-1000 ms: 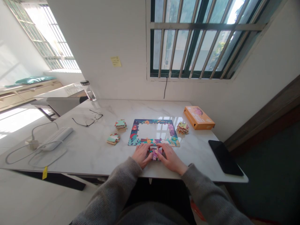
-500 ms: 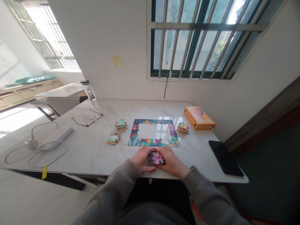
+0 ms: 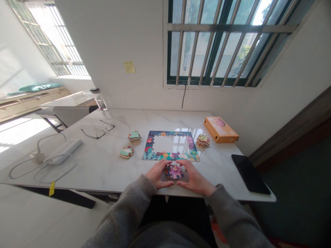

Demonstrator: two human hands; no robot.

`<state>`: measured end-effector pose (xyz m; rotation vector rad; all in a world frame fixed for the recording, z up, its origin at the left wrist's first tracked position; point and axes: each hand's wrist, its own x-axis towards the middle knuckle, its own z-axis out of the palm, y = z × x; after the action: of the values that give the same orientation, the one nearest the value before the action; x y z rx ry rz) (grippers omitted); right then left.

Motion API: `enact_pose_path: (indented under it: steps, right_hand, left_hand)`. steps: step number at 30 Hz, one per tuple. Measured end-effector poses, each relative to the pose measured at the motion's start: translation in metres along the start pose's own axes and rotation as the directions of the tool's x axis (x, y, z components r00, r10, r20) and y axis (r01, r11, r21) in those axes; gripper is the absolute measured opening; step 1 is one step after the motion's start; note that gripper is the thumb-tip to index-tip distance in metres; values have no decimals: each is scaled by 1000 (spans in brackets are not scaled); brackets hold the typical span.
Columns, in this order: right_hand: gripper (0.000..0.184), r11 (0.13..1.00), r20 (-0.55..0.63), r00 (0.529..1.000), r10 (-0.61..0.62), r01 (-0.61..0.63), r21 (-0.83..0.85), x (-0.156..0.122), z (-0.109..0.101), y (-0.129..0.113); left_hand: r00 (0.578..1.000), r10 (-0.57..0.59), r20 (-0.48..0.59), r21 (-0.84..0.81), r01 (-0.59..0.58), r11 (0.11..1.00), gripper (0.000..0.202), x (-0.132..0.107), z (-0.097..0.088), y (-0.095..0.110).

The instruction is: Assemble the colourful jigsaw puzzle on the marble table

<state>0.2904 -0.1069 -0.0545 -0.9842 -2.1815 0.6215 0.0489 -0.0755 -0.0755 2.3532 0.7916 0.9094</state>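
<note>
On the white marble table (image 3: pixel 98 168), a small pile of colourful jigsaw pieces (image 3: pixel 173 172) lies near the front edge. My left hand (image 3: pixel 158 174) and my right hand (image 3: pixel 194 178) curve around it from both sides, fingertips at its edges, and rest on the tabletop. Beyond the pile lies a jigsaw border frame (image 3: pixel 170 155) with a bare centre. Stacks of pieces stand to its left (image 3: pixel 134 137) (image 3: pixel 126 152) and right (image 3: pixel 203 141). An orange puzzle box (image 3: pixel 221 129) lies beyond the right stack.
A black tablet or phone (image 3: pixel 250 174) lies at the right edge of the table. Glasses (image 3: pixel 97 131), a clear bottle (image 3: pixel 99 101), a white power adapter (image 3: pixel 63 151) and its cable lie to the left. A wall and barred window stand behind the table.
My hands have spread apart and slid back around the pile, which had been largely covered. The pile now shows more fully and sits closer to the table's front edge than a second ago.
</note>
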Motion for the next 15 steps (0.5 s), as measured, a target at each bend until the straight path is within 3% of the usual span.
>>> enact_pose_path:
  steps: [4,8,15]
  right_hand:
    - [46,991,-37,995,89,-85,108,-8,-6,3]
    - [23,986,-79,992,99,-87,143,-6,-5,4]
    - [26,995,-147,988,42,-28,92,-3,0,6]
  left_hand:
    - [997,-71,6,4,71,997,67,0,0,-1]
    - [996,-84,21,1,84,996,52,2,-3,2]
    - [998,-56,-1,26,56,998,53,2,-3,3]
